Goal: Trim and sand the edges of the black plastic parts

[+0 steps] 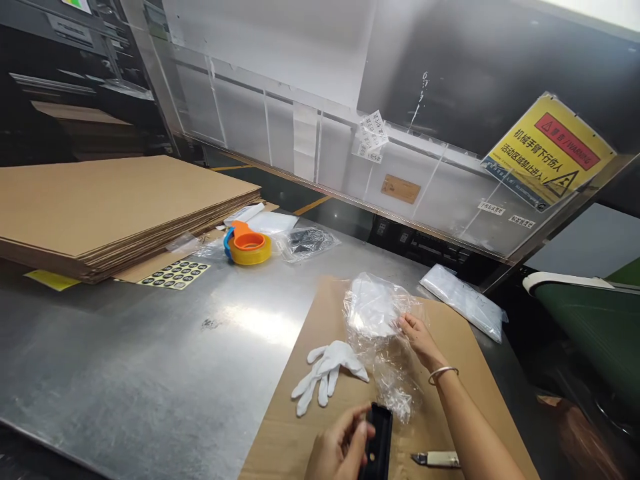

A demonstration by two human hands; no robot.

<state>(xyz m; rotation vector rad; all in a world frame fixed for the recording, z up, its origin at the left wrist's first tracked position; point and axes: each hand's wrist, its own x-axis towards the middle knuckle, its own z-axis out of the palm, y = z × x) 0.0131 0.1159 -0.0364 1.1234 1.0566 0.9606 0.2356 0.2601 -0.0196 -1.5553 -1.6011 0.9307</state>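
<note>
Two grips in the head view: your left hand (345, 443), half-curled, has the left edge of the black shell (381, 433) at the cardboard (285, 437)'s six o'clock; your right hand (420, 340) pinches the clear bag (373, 303) at twelve. Shell's probably light, stiff plastic (cropped, hard to tell), so grab the long edges; bag's flimsy and slippery, pinch its rim.

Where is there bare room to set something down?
The metal table lies bare between the sticker sheet, cardboard sheet and near edge. Crowded: the cardboard sheet, beneath glove, clear plastic, knife, black tray, left hand and right hand.
</note>
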